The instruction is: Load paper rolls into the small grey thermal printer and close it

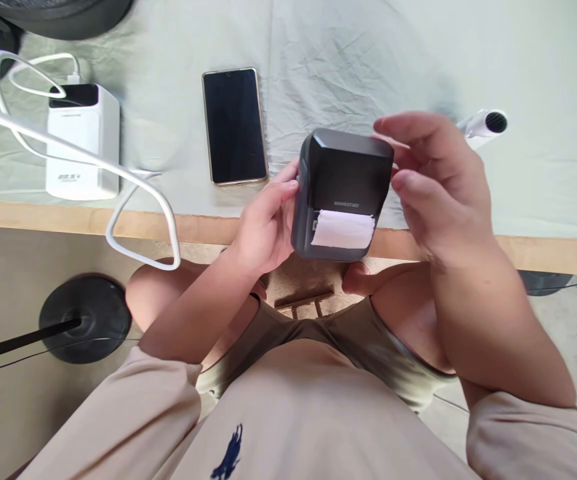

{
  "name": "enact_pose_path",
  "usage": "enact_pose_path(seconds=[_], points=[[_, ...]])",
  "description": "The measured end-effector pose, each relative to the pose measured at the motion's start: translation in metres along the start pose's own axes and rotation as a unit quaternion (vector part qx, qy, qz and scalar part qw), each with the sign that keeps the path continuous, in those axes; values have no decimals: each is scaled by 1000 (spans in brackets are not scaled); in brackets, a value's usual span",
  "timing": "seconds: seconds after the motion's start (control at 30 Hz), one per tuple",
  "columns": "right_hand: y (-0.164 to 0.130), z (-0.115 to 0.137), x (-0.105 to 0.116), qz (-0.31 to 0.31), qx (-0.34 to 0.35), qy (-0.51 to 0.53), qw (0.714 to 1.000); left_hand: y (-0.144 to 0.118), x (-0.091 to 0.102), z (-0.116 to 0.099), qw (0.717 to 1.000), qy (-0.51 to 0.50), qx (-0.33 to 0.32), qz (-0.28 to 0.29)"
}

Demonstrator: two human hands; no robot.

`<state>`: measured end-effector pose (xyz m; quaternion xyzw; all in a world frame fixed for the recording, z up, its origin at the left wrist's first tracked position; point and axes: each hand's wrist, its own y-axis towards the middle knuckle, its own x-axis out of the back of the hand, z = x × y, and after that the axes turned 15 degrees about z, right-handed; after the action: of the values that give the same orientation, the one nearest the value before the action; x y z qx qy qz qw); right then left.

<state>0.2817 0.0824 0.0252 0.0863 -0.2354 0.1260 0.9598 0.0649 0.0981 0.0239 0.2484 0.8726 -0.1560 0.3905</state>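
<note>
Head: printer w/ paper inside.

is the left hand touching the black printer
Touching: the head view shows the left hand wrapped against the left side of the printer, no gap.

I wear a beige short-sleeved shirt, its fabric smooth and plain apart from a small dark blue embroidered emblem low on the chest, shaped like a rider on a horse. The sleeves end above my elbows, so my forearms are bare. My shorts are olive-grey and stop above my bare knees. My left hand and right hand carry no rings, watch or gloves; my fingernails are short.
</note>
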Motion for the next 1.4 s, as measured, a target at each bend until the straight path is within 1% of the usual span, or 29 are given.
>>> enact_pose_path(seconds=[0.1,0.2,0.3,0.37,0.4,0.5,0.57,0.6,0.67,0.73,0.77,0.83,0.87,0.9,0.93,1.0,1.07,1.1,1.17,1.2,1.27,1.3,1.33,1.37,1.4], points=[[-2,3,4,44,61,73,994,0,1,0,1000,-5,2,-10],[-5,2,3,62,107,74,990,-1,1,-1,999,-37,-6,-7],[-7,2,3,58,115,65,990,0,0,-1,998,-61,-12,-5],[-6,4,1,24,109,51,992,1,-2,-1,997,-69,-17,0],[-5,6,0,-8,111,36,993,1,-2,-1,997,-71,-19,4],[2,12,-8,-144,124,0,982,2,-2,-1,999,-43,-1,22],[9,15,-13,-215,117,15,969,2,1,-1,999,3,23,43],[12,17,-15,-235,112,27,965,3,2,0,998,22,31,44],[15,21,-15,-243,112,32,963,3,5,1,998,39,25,42],[14,27,-11,-225,119,-7,967,2,7,3,998,40,19,39],[12,31,-7,-197,115,-47,972,2,7,3,998,41,22,42],[8,38,1,-105,82,-157,979,0,7,3,997,46,32,47],[6,41,5,-51,59,-216,973,-1,7,3,997,50,34,47],[5,43,9,-1,35,-270,962,-2,7,4,997,54,35,48],[5,46,11,36,14,-314,949,-3,8,4,996,61,34,50],[5,51,13,73,-19,-368,927,-5,9,5,995,80,26,55],[5,56,13,80,-37,-383,919,-6,10,5,993,96,21,59],[3,58,14,75,-42,-372,924,-6,10,5,993,98,21,58],[-3,62,17,59,-47,-305,949,-6,10,4,994,86,31,51],[-8,62,21,44,-45,-249,967,-5,9,3,995,75,38,48],[-16,55,31,-14,-43,-95,994,-4,8,1,997,52,50,42],[-19,48,37,-52,-38,-11,998,-3,7,0,997,43,52,39],[-19,39,43,-94,-35,70,993,-3,7,-1,997,38,52,36],[-18,29,49,-118,-28,139,983,-2,7,-3,998,34,52,31],[-16,18,53,-135,-28,177,975,-2,6,-3,998,33,52,25]])
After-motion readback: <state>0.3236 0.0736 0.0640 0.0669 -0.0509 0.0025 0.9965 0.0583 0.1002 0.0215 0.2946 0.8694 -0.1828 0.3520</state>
